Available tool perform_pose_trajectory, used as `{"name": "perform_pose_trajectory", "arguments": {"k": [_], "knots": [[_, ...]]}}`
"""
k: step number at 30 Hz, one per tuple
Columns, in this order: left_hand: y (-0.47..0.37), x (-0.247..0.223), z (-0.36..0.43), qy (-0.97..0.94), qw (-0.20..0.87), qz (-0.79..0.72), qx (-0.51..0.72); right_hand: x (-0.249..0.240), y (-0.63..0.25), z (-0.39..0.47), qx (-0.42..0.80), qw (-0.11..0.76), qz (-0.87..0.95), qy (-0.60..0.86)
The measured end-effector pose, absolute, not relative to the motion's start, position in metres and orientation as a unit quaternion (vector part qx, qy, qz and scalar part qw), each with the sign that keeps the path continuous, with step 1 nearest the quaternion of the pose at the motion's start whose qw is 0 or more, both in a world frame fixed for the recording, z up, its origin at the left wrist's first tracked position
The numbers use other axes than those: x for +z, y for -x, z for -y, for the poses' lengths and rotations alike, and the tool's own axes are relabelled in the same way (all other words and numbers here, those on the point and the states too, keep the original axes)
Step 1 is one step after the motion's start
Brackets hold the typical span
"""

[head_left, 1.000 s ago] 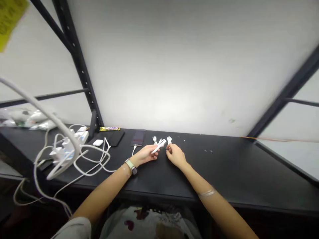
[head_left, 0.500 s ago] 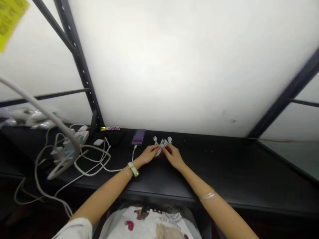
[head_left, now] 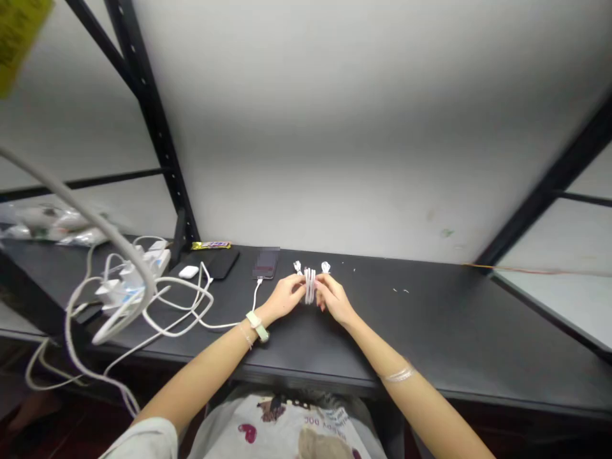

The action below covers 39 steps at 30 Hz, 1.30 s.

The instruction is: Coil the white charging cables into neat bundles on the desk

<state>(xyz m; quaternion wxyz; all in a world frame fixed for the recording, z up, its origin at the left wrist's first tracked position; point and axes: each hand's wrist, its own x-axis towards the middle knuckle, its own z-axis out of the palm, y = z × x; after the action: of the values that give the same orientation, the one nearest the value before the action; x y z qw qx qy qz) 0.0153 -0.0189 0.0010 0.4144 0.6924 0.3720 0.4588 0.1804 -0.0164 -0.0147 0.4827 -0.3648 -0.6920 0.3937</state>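
Note:
A small bundle of white cable stands upright between my two hands, over the black tabletop. My left hand pinches its left side, and a pale green watch is on that wrist. On the bundle's right side my right hand grips it with thumb and fingertips, some fingers curled below. Just behind the hands lie two more small white cable pieces, one at the left and one at the right.
A phone with a white cable plugged in lies behind my left hand. Further left are a black flat item, a white case, a yellow wrapper, a power strip and looping white cables. Black shelf posts frame the wall.
The cable bundle has turned from slanted to upright between my hands. My right fingers have shifted and now show below the bundle. The picture has become darker on the wall.

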Motion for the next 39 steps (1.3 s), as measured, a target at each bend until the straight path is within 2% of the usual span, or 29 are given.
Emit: {"name": "perform_pose_trajectory", "arguments": {"k": [7, 18, 32, 39], "knots": [[-0.015, -0.004, 0.017, -0.693, 0.421, -0.375, 0.450, -0.018, -0.179, 0.012, 0.452, 0.485, 0.666, 0.343], [-0.016, -0.003, 0.019, -0.698, 0.400, -0.377, 0.460, -0.020, -0.177, 0.011, 0.449, 0.495, 0.667, 0.329], [-0.011, 0.006, 0.024, -0.733, 0.238, -0.406, 0.490, -0.016, -0.180, 0.013, 0.395, 0.512, 0.677, 0.352], [-0.010, 0.009, 0.025, -0.743, 0.239, -0.422, 0.462, -0.014, -0.179, 0.013, 0.414, 0.499, 0.667, 0.366]]}}
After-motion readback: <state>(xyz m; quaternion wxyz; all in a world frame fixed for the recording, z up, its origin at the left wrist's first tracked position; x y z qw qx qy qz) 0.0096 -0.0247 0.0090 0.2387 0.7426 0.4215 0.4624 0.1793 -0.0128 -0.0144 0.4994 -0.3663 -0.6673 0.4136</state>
